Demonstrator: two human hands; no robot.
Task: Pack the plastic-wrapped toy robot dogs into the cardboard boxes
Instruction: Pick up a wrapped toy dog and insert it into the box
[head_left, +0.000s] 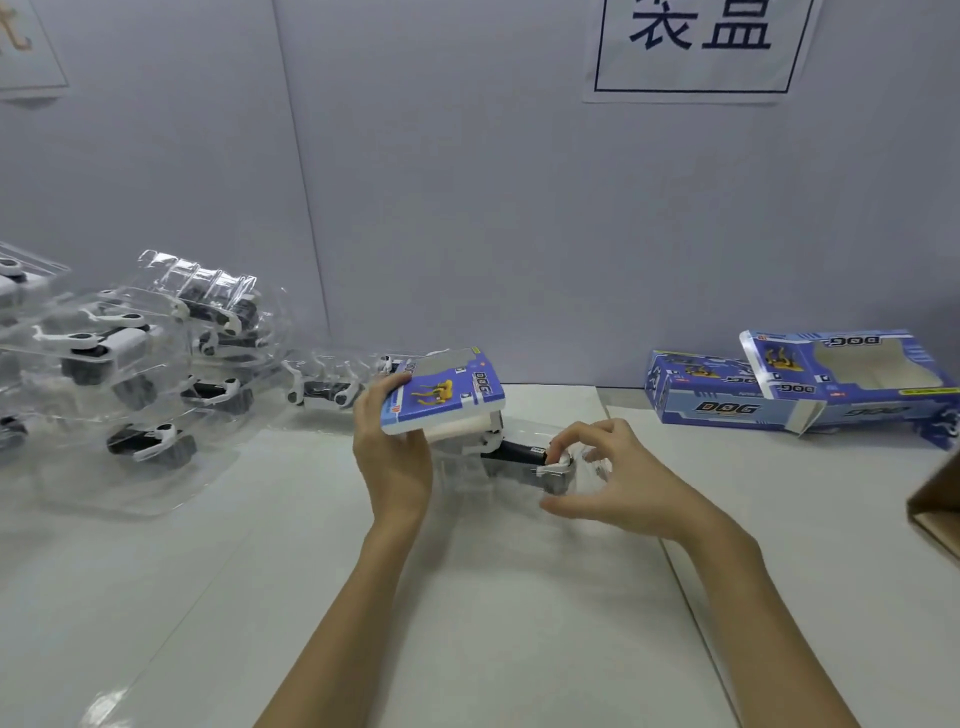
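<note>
We see both bare hands working at the middle of the white table (519, 597). The left hand (395, 457) grips a blue cardboard box (441, 389) by its near end, fingers curled round the edge, and holds it tilted above the table with its open end facing right. The right hand (618, 478) pinches the outer end of a plastic-wrapped toy robot dog (524, 457), thumb below and fingertips above, on the clear wrap. The dog is black and white; its left end sits at the mouth of the box, while most of its body lies outside, low over the table. We cannot tell whether any part is already inside.

To the left, a pile of wrapped robot dogs (145, 364) lies on the table against the grey wall (467, 208); one more wrapped dog (322, 387) lies just behind the left hand. At the far right, two blue boxes (779, 389) marked DOG lie together, one leaning on the other, the upper one showing an open window. A brown carton (937, 499) juts in at the right edge. A paper sign (696, 47) with printed characters hangs on the wall.
</note>
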